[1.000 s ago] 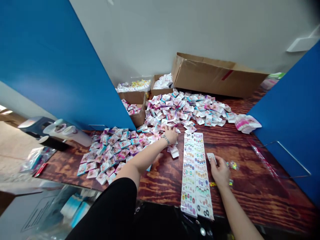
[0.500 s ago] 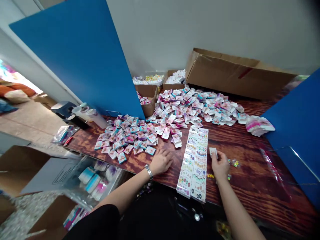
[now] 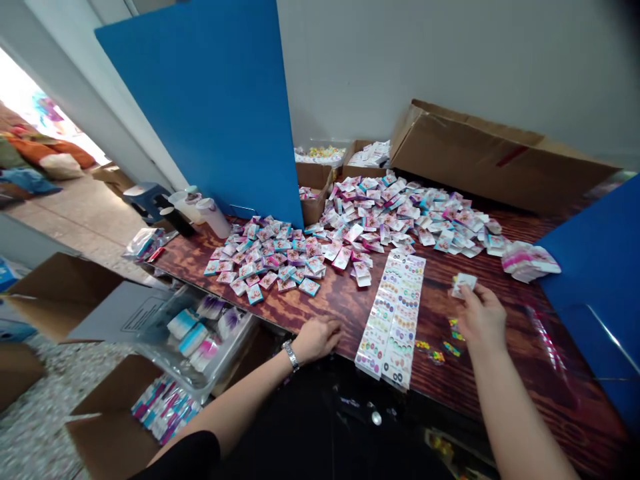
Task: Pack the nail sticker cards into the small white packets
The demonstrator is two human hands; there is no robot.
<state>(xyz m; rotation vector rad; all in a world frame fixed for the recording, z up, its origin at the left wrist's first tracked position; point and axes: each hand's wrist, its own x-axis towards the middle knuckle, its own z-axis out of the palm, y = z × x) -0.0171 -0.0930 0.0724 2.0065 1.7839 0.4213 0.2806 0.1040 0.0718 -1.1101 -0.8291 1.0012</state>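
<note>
My right hand [image 3: 484, 317] pinches a small white card [image 3: 464, 285] above the right part of the table. Below it lie several tiny clear packets with yellow, green and orange pieces [image 3: 452, 348]. My left hand [image 3: 317, 338] rests at the table's front edge with nothing in it, its fingers loosely bent and partly hidden. Between the hands lie two long strips of sheets [image 3: 393, 313] printed with rows of coloured round patterns, side by side. Beyond my left hand spreads a pile of small printed boxes [image 3: 270, 257], white with pink, blue and purple.
More small boxes [image 3: 400, 213] heap at the back, before a large tilted cardboard box [image 3: 500, 153]. Blue panels [image 3: 210, 100] stand left and right. Bottles [image 3: 214, 217] stand at the table's left end. A clear plastic bin [image 3: 200, 380] and open cartons [image 3: 107, 427] sit lower left.
My right hand has moved right and away from the strips, with the white card in it. My left hand has drawn back to the table edge, its fingers more bent. The view has shifted left.
</note>
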